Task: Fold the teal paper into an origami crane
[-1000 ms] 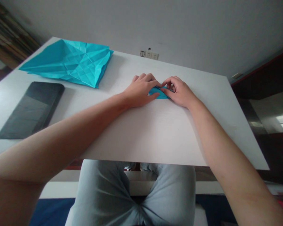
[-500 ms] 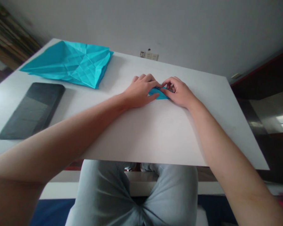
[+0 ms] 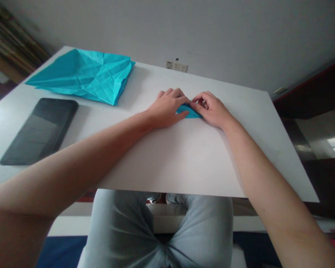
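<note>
Tablet, black and flat, lies near left; a large creased turquoise paper sheet lies far left. The left hand, fingers together, presses flat on a small folded turquoise paper piece at the middle of the white table. The hands hide most of it, and only a pointed sliver shows. The right hand curls, thumb and forefinger pinching its right end.

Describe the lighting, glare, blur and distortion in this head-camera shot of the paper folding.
Head view: soft, even light; the large creased sheet casts a faint shadow on the table; the dark tablet shows a pale sheen; wide-angle stretch swells the forearms; the left hand, right hand and the small folded paper between them are sharp; the top-left corner is smeared.
</note>
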`<move>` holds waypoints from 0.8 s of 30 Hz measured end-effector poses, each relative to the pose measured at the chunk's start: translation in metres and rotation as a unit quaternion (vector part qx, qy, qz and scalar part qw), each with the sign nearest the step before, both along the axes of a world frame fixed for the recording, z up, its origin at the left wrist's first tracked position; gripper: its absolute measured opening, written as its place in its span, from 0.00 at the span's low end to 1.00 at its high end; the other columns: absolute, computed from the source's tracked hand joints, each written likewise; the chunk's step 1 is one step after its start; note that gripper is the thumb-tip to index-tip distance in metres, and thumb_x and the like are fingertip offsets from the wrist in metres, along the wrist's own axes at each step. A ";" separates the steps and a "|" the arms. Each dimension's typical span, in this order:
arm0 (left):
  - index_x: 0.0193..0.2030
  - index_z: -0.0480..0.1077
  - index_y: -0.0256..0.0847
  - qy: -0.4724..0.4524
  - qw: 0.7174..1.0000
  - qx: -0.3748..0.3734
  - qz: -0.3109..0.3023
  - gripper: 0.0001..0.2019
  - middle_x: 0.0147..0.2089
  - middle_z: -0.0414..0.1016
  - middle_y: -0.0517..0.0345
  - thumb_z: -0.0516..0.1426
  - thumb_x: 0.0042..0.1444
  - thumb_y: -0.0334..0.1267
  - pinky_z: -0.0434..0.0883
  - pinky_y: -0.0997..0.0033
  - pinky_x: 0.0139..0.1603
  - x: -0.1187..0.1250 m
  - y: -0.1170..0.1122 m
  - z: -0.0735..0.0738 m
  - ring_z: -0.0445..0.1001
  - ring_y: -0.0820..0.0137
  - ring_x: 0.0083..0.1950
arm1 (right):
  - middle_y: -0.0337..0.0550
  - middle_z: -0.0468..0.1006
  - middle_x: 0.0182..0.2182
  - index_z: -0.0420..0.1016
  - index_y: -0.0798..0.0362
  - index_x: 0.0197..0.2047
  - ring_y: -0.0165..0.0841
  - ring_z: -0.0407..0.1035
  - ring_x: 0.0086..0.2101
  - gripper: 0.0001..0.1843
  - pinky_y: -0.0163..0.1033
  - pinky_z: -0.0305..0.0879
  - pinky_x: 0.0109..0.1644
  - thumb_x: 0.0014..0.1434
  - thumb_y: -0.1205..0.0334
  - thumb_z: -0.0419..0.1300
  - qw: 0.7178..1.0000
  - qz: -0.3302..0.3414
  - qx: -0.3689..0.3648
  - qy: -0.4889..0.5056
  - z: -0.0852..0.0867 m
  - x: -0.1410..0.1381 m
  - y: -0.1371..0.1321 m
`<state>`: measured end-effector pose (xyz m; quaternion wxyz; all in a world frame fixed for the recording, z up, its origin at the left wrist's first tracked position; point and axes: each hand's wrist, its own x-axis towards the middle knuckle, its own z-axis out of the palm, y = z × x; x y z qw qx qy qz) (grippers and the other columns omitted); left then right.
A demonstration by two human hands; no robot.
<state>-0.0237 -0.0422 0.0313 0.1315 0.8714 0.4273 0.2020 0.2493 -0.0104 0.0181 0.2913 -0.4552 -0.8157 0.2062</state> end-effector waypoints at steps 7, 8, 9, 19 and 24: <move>0.79 0.84 0.48 -0.005 1.000 0.001 -0.001 0.27 0.76 0.79 0.38 0.61 0.78 0.43 0.69 0.24 0.84 0.000 0.001 -0.002 0.75 0.36 0.78 | 0.48 0.82 0.48 0.86 0.43 0.52 0.45 0.72 0.45 0.33 0.54 0.72 0.54 0.74 0.20 0.73 1.000 0.002 0.005 0.001 -0.001 0.000 0.000; 0.79 0.84 0.48 -0.006 1.000 0.000 0.000 0.27 0.76 0.79 0.38 0.61 0.78 0.43 0.69 0.24 0.84 0.000 0.002 -0.002 0.75 0.36 0.78 | 0.48 0.83 0.48 0.86 0.43 0.52 0.45 0.72 0.45 0.34 0.54 0.72 0.54 0.74 0.19 0.72 1.000 0.000 0.002 0.002 0.000 0.000 0.000; 0.79 0.84 0.48 -0.005 1.000 0.000 0.000 0.27 0.76 0.79 0.38 0.61 0.77 0.43 0.69 0.24 0.84 0.000 0.002 -0.002 0.75 0.36 0.78 | 0.48 0.83 0.48 0.86 0.43 0.52 0.45 0.72 0.45 0.34 0.54 0.72 0.53 0.74 0.18 0.71 1.000 -0.001 -0.001 0.003 0.000 0.000 0.000; 0.80 0.83 0.47 -0.003 1.000 -0.008 -0.001 0.27 0.77 0.79 0.36 0.61 0.78 0.43 0.68 0.23 0.84 0.000 0.000 0.000 0.74 0.34 0.78 | 0.47 0.82 0.47 0.86 0.43 0.51 0.45 0.72 0.45 0.33 0.53 0.71 0.52 0.72 0.20 0.74 1.000 -0.010 -0.006 -0.003 0.003 -0.002 -0.003; 0.79 0.84 0.46 0.000 1.000 -0.008 0.000 0.27 0.76 0.79 0.36 0.60 0.78 0.43 0.69 0.23 0.84 -0.001 0.000 0.000 0.74 0.34 0.78 | 0.48 0.82 0.47 0.86 0.43 0.51 0.46 0.72 0.45 0.34 0.54 0.72 0.53 0.73 0.19 0.73 1.000 -0.003 -0.005 0.004 0.003 -0.003 -0.003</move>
